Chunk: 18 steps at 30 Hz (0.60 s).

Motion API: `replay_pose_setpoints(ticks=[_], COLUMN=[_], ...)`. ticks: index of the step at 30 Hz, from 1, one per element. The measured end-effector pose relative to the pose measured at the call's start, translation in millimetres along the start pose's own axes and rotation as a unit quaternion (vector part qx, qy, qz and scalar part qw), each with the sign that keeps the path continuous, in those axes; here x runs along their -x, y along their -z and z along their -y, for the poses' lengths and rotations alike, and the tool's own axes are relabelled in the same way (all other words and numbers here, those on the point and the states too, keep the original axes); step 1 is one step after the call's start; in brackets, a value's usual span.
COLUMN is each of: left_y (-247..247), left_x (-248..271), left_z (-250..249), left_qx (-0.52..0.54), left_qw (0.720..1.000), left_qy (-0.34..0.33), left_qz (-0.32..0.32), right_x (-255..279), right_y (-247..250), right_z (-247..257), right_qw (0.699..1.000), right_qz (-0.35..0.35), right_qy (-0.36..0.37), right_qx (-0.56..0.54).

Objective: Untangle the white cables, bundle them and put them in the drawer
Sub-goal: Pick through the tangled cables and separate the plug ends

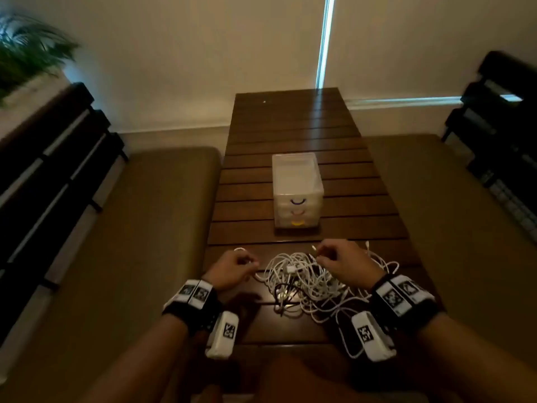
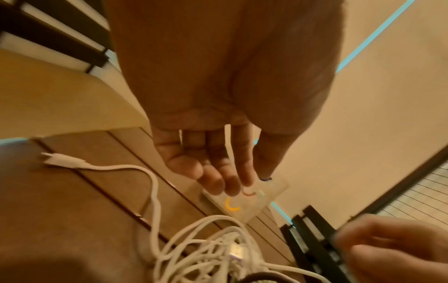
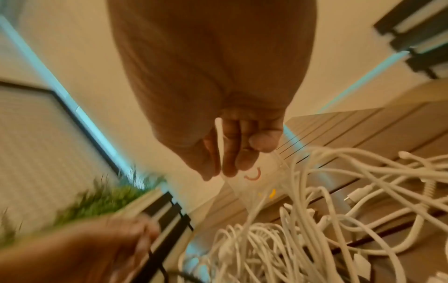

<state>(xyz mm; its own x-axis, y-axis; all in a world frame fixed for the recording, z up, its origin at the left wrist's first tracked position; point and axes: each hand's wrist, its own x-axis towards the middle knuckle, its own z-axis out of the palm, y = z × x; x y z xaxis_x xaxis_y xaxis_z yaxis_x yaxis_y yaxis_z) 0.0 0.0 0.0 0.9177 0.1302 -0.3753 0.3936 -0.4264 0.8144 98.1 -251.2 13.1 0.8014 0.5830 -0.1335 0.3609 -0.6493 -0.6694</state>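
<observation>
A tangle of white cables lies on the near end of the dark slatted table. My left hand is at the heap's left edge and pinches one white strand that runs between its curled fingers. At the heap's far side my right hand holds another white cable between thumb and fingers. Beyond the heap stands a small translucent drawer unit with its three drawers shut; their handles are blue, red and yellow. A loose plug end lies to the left.
A thin dark cable is mixed into the tangle. Cushioned benches run along both long sides of the table, with dark slatted backrests. A green plant stands at the far left, and a wall lies behind the table.
</observation>
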Motion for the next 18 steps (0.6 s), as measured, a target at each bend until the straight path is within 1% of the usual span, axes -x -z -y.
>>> replay_pose_setpoints(ticks=[1, 2, 3, 4, 6, 7, 8, 10, 12, 13, 14, 16, 18], left_y=[-4.7, -6.5, -11.5, -14.7, -22.8, -24.9, -25.3, -26.6, -28.4, -29.2, -28.8, -28.6, -28.0], left_x=[-10.1, -15.9, -21.8, -25.9, -30.8, -33.3, -34.7, -38.8, -43.5, -44.8, -45.4, -45.1, -42.0], left_z=[-3.8, -12.7, -16.7, -23.8, -25.8, -25.7, -26.4, -28.2, -30.3, -33.6, -38.9, -54.1, -71.4], left_qx=[-0.005, -0.009, -0.002, -0.006, -0.021, -0.023, -0.030, -0.011, 0.013, 0.030, 0.058, 0.152, 0.214], left_qw=[1.000, 1.000, 1.000, 0.999, 0.998, 0.998, 0.997, 0.998, 0.998, 0.998, 0.996, 0.985, 0.969], left_qy=[-0.021, -0.023, -0.027, -0.027, -0.038, -0.042, -0.044, -0.043, -0.049, -0.056, -0.066, -0.086, -0.115], left_qz=[-0.003, -0.007, 0.005, 0.017, 0.037, 0.043, 0.048, 0.044, 0.027, 0.015, 0.007, 0.012, 0.041], right_x=[-5.8, -10.5, -13.1, -15.1, -16.6, -17.2, -17.7, -18.5, -17.2, -15.5, -14.2, -12.6, -10.5], right_y=[-8.7, -13.3, -22.8, -28.2, -36.2, -35.6, -34.0, -29.4, -23.5, -20.7, -18.4, -14.8, -15.0], right_z=[1.2, 4.8, 4.7, 7.2, 5.1, 4.9, 5.5, 6.5, 7.8, 10.5, 14.9, 21.5, 24.7], right_qw=[0.997, 0.988, 0.976, 0.960, 0.936, 0.932, 0.933, 0.956, 0.986, 0.991, 0.991, 0.988, 0.986], right_qz=[0.008, 0.018, 0.034, 0.054, 0.078, 0.076, 0.059, -0.006, -0.074, -0.104, -0.125, -0.136, -0.148], right_qy=[0.007, 0.007, 0.010, -0.002, -0.025, -0.036, -0.040, -0.044, -0.063, -0.065, -0.056, -0.033, -0.024], right_qx=[0.074, 0.151, 0.216, 0.274, 0.343, 0.352, 0.352, 0.290, 0.134, 0.050, -0.009, -0.057, -0.079])
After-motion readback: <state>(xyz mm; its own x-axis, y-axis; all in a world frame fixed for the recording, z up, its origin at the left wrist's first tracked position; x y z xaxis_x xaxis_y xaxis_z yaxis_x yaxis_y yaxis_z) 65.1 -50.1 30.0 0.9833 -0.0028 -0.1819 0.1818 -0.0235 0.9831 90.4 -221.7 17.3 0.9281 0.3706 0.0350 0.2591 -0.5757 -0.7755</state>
